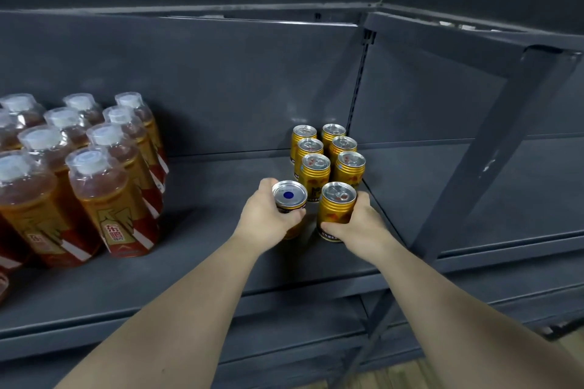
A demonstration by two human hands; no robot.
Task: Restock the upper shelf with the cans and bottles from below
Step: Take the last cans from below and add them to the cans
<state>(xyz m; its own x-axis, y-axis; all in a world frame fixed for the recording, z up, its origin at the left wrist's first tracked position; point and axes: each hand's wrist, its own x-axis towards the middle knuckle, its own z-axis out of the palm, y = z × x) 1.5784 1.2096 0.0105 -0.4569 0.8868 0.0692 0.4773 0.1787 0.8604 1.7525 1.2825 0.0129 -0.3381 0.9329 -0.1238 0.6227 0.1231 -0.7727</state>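
A: Obs. 1. Your left hand (pixel 264 213) is wrapped around a can (pixel 289 197) whose upturned end is plain silver with a blue dot and no pull tab. Your fingers cover most of its side; only a sliver of dark band and gold shows below them.

B: Noted. And your right hand (pixel 355 224)?

A: Closed around a gold can (pixel 336 208), tab end up, its base on or just above the shelf (pixel 205 249); contact cannot be told from here. Small print along its bottom band is too fine to read.

B: Where do both cans sit against the stock?

A: At the front of a double row of six gold cans (pixel 328 151) that runs back to the rear panel, next to the slotted upright (pixel 358 85). Your two cans are side by side, nearly touching each other and the front pair.

B: Surroundings?

A: To your left, well apart, a block of amber bottles (pixel 94 174) with white caps under clear film; the picture's edge cuts off the leftmost ones. Bare shelf lies between the bottles and the cans. A slanted grey brace (pixel 474 164) crosses on your right, beside the can row. The lower shelves are hidden behind your forearms.
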